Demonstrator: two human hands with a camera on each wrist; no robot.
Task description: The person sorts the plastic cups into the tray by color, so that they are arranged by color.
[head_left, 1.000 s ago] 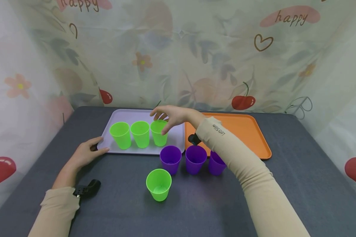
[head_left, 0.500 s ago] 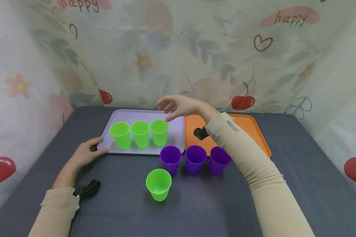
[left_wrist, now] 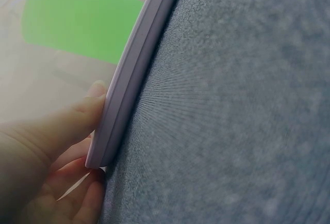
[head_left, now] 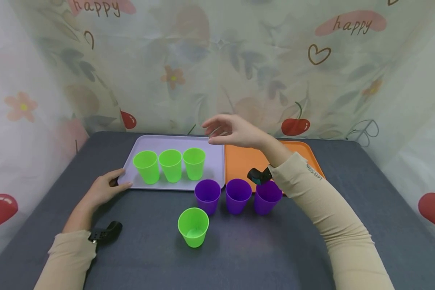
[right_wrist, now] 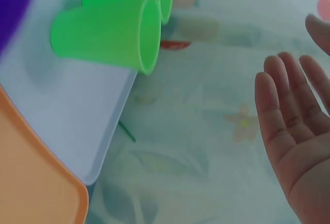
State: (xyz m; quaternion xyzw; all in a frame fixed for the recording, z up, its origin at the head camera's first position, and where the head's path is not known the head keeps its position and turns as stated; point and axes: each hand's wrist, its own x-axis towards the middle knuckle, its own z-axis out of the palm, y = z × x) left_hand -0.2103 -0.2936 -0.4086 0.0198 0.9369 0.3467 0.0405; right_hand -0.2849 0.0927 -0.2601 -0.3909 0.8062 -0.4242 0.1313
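My left hand (head_left: 103,189) grips the near left corner of the lavender tray (head_left: 214,161); in the left wrist view the thumb (left_wrist: 77,121) lies against the rim and the fingers bend round the corner. Three green cups stand upright in a row on that tray; nearest my right hand is the rightmost green cup (head_left: 194,165). Above the trays hovers my right hand (head_left: 235,131), holding nothing, its fingers loosely extended in the right wrist view. Another green cup (head_left: 193,235) stands on the table in front.
Three purple cups stand in a row before the trays: a left one (head_left: 207,205), a middle one (head_left: 237,205) and a right one (head_left: 266,205). The orange tray (head_left: 239,159) adjoins the lavender one. A patterned curtain (head_left: 217,80) hangs behind the dark table (head_left: 145,257).
My right hand has drawn away from the rightmost green cup on the lavender tray, going up and then to the right. The left hand and the cups have kept their places.
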